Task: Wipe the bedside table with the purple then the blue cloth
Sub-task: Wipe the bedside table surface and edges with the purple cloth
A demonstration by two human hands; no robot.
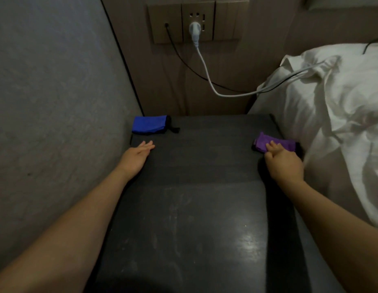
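Purple cloth (272,143) lies at the table's (194,208) two o'clock edge beside the bed (342,134) — the right hand (284,163) rests on it, fingers curled. Blue cloth (149,124) sits at eleven o'clock — left hand (137,156) flat, grip wide, just short of it.

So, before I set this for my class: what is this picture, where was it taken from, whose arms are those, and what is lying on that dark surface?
It is a single view from a camera worn on a person's head, looking down at their own bare arms. The dark bedside table stands between a wall and a bed. The left hand rests flat and empty, just in front of a folded blue cloth. The right hand has its fingers on a purple cloth at the table's bed side. Whether it is gripped yet is unclear.
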